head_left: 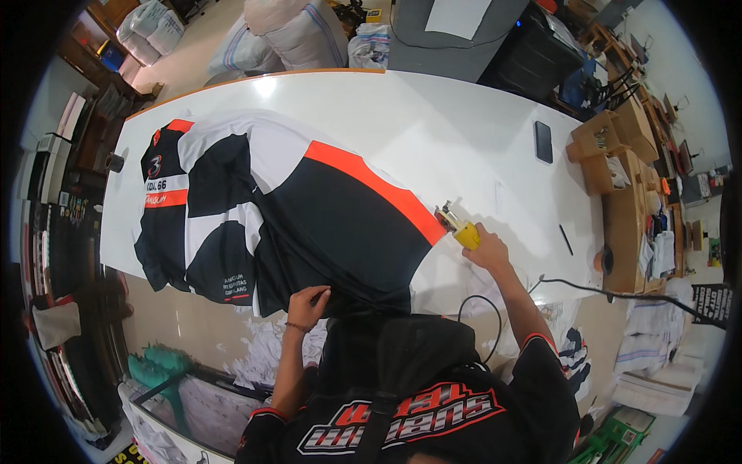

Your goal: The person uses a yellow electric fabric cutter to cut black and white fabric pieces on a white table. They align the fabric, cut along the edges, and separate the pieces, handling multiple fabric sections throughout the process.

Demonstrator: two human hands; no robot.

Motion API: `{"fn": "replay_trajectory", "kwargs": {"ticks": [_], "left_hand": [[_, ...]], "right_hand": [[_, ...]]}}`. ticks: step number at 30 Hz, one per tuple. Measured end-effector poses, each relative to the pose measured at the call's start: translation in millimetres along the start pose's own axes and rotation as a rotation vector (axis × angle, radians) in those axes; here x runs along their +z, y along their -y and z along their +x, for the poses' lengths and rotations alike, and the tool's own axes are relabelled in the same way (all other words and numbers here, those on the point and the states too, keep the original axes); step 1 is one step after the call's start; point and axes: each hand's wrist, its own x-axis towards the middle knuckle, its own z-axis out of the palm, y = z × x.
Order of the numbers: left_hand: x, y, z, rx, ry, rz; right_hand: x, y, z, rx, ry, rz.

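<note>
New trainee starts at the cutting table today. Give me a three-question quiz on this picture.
1. True or false: the right hand grips a yellow cutting tool.
2. What does the left hand touch?
A. the phone
B. the black fabric
C. a cardboard box
3. What colour is the band across the fabric?

Key: 1 true; 2 B; 3 orange.
</note>
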Motion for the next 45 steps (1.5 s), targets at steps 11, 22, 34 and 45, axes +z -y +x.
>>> {"fn": "replay_trajectory", "kwargs": {"ticks": [11, 22, 34, 45], "left_hand": [[-48, 52, -63, -0.66, 0.59, -0.041], [-13, 153, -132, -0.909, 0.719, 0.087], [-1, 170, -149, -1.197, 0.456, -0.277], [14, 187, -185, -1.104, 0.395, -0.291]], "right_hand": [[-13, 37, 36, -0.048, 0.039, -0.025], [-26, 68, 61, -0.085, 0.039, -0.007], [-44, 78, 96, -0.218, 0.042, -0.11], [-60, 72, 114, -0.318, 0.078, -0.214]]}}
